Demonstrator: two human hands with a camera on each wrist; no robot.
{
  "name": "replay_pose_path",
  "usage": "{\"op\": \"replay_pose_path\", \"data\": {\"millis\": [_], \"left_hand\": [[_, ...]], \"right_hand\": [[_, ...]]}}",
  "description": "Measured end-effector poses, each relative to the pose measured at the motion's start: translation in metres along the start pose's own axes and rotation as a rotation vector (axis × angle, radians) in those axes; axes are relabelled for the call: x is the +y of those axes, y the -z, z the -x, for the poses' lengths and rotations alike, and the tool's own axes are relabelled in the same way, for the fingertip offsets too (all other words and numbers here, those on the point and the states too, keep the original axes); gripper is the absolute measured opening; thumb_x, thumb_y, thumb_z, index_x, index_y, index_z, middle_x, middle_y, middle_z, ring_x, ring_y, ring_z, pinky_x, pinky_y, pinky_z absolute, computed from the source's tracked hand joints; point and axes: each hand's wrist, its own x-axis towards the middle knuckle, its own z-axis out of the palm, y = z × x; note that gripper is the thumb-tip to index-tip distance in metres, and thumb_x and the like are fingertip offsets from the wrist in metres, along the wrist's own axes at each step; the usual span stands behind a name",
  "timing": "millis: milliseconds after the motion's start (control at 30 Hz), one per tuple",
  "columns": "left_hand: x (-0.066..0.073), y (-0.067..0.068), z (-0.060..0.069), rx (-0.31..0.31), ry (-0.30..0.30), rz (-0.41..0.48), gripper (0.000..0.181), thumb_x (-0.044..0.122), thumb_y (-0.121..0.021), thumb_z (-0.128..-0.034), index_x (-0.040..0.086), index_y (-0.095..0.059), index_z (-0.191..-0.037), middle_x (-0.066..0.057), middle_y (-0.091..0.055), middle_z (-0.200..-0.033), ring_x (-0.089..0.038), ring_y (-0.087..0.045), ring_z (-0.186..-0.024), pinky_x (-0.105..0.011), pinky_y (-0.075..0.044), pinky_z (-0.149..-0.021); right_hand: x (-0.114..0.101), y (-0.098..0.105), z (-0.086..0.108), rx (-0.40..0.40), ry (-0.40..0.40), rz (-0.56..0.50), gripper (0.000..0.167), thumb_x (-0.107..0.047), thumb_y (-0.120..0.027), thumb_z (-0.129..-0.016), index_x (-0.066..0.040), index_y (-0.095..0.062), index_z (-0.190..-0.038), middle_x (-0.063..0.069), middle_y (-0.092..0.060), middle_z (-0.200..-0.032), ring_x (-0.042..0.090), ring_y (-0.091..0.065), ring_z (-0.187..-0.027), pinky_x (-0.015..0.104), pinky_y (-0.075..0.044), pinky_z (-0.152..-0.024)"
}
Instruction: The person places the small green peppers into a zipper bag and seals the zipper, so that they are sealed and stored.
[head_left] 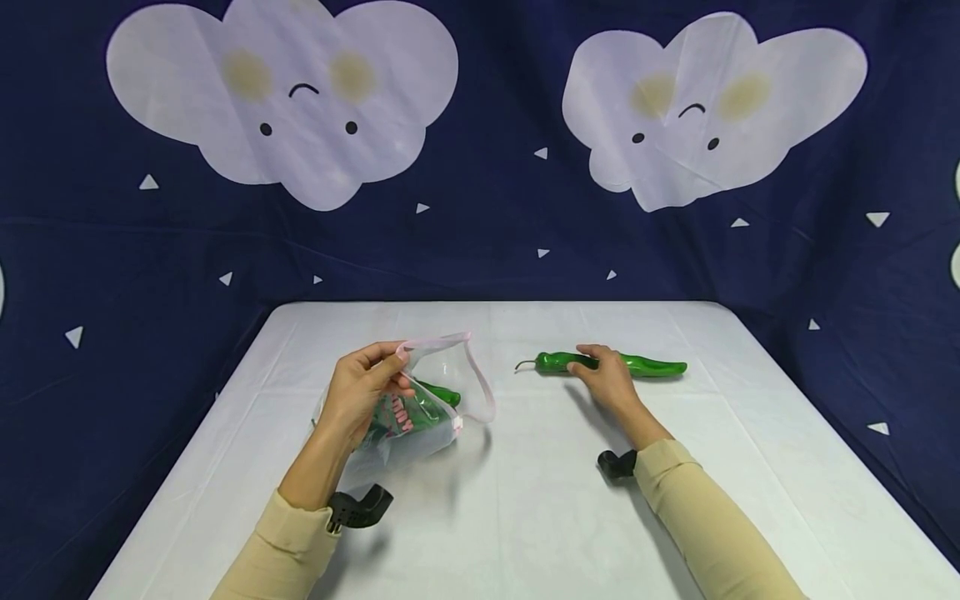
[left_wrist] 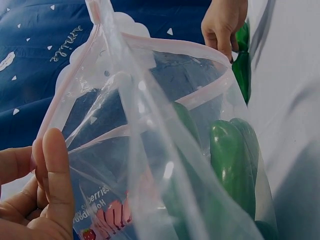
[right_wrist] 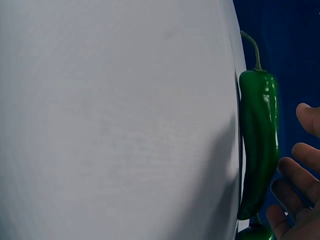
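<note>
My left hand (head_left: 367,387) pinches the pink-edged rim of a clear zip bag (head_left: 427,433) between thumb and fingers. The bag's mouth gapes toward the right, and pink lettering marks its side. Inside it lie several long green peppers (left_wrist: 231,165), seen through the plastic. To the right, a glossy green pepper (right_wrist: 259,135) with a curved stem lies on the table. Another pepper (right_wrist: 255,232) shows just beyond its tip. My right hand (head_left: 607,379) is over these peppers, thumb and fingers spread; in the right wrist view its fingertips (right_wrist: 285,165) look apart from the pepper.
A white cloth covers the table (head_left: 525,517). Behind its far edge hangs a dark blue curtain (head_left: 495,208) with clouds and small triangles. A black wrist camera (head_left: 360,507) sits on the left wrist, and another camera (head_left: 617,464) on the right.
</note>
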Motion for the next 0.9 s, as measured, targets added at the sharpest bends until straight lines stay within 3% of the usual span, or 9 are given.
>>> {"op": "replay_pose_path", "data": {"millis": [900], "left_hand": [[0.001,0.001,0.000,-0.005,0.001,-0.010,0.035,0.016,-0.059,-0.0935,-0.008,-0.056,-0.118,0.002,-0.059,-0.072,-0.009,-0.061,-0.056,-0.024,-0.060,-0.059]], "right_hand": [[0.013,0.005,0.003,0.008,0.027,0.113,0.046,-0.027,-0.063,-0.089,-0.003,-0.057,-0.127,0.024,-0.054,-0.127,0.043,-0.048,-0.120,0.058,-0.038,-0.104]]}}
